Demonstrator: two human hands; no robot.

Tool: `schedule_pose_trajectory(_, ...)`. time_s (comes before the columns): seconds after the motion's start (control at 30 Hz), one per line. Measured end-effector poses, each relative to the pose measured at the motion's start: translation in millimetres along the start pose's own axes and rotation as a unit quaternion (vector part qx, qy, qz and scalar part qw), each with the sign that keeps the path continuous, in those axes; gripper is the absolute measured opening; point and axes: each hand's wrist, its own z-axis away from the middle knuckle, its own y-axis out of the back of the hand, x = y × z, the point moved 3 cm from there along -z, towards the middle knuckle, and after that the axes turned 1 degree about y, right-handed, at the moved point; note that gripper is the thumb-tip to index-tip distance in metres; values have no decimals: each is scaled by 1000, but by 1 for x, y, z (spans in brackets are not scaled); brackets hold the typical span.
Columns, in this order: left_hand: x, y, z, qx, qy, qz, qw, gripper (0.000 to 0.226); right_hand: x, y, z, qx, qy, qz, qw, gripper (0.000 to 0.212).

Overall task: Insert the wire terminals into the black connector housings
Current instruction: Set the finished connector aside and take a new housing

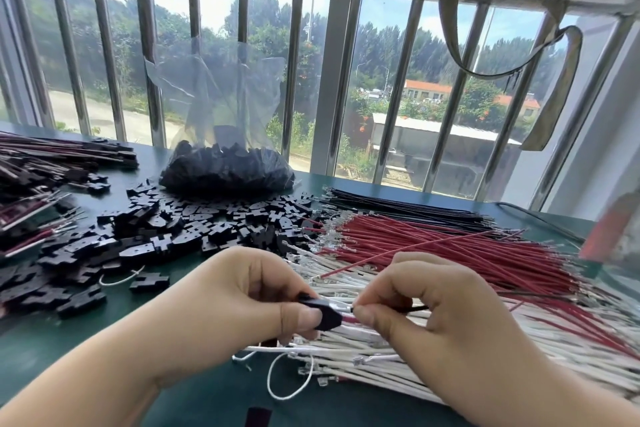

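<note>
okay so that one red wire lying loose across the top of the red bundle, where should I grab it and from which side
Pinch the loose red wire near its lower left end, just behind the terminal, coming from above with the right hand. That end juts out over the white wires, lying apart from the red bundle, so fingers can likely close on it alone and it's ready to aim at a housing.

So on the table (104,315): loose connectors (156,232) piled in the middle-left, a bag (225,170) of more sitting right behind them by the window bars (292,69). Finished wired ones (38,180) are far left, and the wire bundles (450,253) are spread out to the right.
</note>
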Motion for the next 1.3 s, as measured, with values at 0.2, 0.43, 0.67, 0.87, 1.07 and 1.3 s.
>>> schedule_pose_trajectory(0.2, 1, -3, -3, 10, -20, 25, 999, 17, 3, 9, -1, 18, 37, 66, 997, 7)
schedule_pose_trajectory(0.43, -2, -2, -4, 15, -16, 37, 999, 23, 1, 9, 9, 117, 256, 302, 911, 14)
schedule_pose_trajectory(0.67, -6, 11, -2, 86, 8, 53, 995, 11, 7, 29, 14, 176, 299, 366, 864, 12)
schedule_pose_trajectory(0.87, -1, 2, -4, 78, -12, 16, 997, 14, 15, 49, -3, 114, 29, 141, 983, 9)
schedule_pose_trajectory(1.07, -6, 6, -6, 77, -32, -41, 996, 36, 4, 26, -10, 15, 25, 31, 999, 8)
schedule_pose_trajectory(1.3, 0, 5, -7, 66, -31, -70, 995, 32, 2, 20, -10, -30, 29, 19, 999, 18)
